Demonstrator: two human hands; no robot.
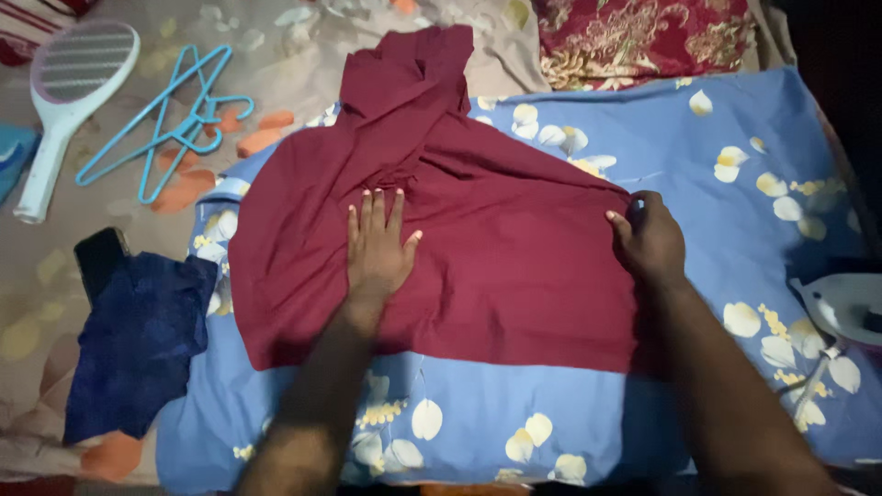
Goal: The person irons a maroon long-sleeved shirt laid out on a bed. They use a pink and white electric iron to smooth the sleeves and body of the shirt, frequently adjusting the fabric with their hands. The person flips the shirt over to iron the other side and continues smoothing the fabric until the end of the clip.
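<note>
1. While spread on a blue flowered sheet (698, 165), the dark red woven cloth garment (496, 266) runs its long axis away from the person, narrow end pointing far.
2. Left hand (377, 248) lies flat, fingers wide, on its middle.
3. Right hand (649, 241) pinches its right edge.

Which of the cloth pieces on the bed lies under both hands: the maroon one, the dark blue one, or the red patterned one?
The maroon garment: the left hand lies flat on it and the right hand grips its edge. The other two lie untouched.
</note>
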